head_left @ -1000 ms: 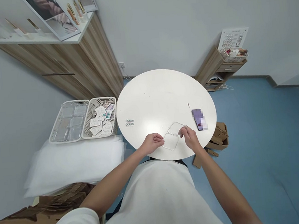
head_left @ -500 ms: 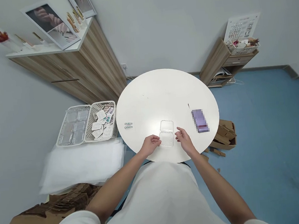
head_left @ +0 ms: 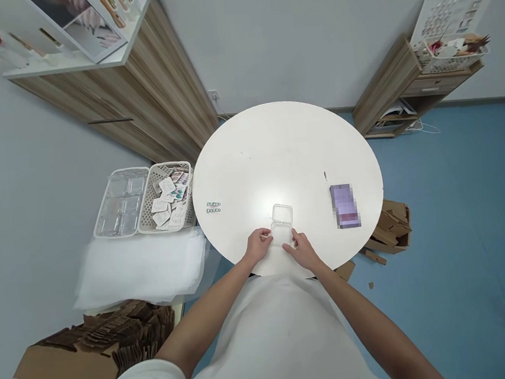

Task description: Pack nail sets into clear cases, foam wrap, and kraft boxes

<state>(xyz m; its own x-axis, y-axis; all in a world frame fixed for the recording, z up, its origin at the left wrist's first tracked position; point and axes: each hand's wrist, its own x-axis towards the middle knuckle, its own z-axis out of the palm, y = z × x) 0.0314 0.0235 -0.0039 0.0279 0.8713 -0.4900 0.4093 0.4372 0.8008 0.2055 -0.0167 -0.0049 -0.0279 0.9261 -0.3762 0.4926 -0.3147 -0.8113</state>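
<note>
Clear plastic case (head_left: 281, 224): small, transparent, hinged, lying opened flat in two rounded-square halves, one at twelve o'clock of the other. It sat at the six o'clock side of the round white table (head_left: 284, 145), close to the near edge. Its outline read only by faint rims and glare; contents, if any, could not be made out.

Left hand (head_left: 259, 245): at eight o'clock of the case, fingers curled, thumb and forefinger drawn close together at the near half's left edge.

Right hand (head_left: 302, 251): at five o'clock of the case, fingers bent onto the near half's right corner. Whether either hand gripped the case or merely touched it could not be told.

Small strip of pieces (head_left: 214, 207): at nine o'clock on the table, well apart from the case, too small to identify.

Purple flat object (head_left: 345, 205): at three o'clock on the table, surface blurred.

Two white baskets, off the table at nine o'clock: clear-tray basket (head_left: 122, 202) and card basket (head_left: 169, 198), touching side by side.

Cardboard (head_left: 390, 227): at four o'clock, partly hidden behind the table edge.
</note>
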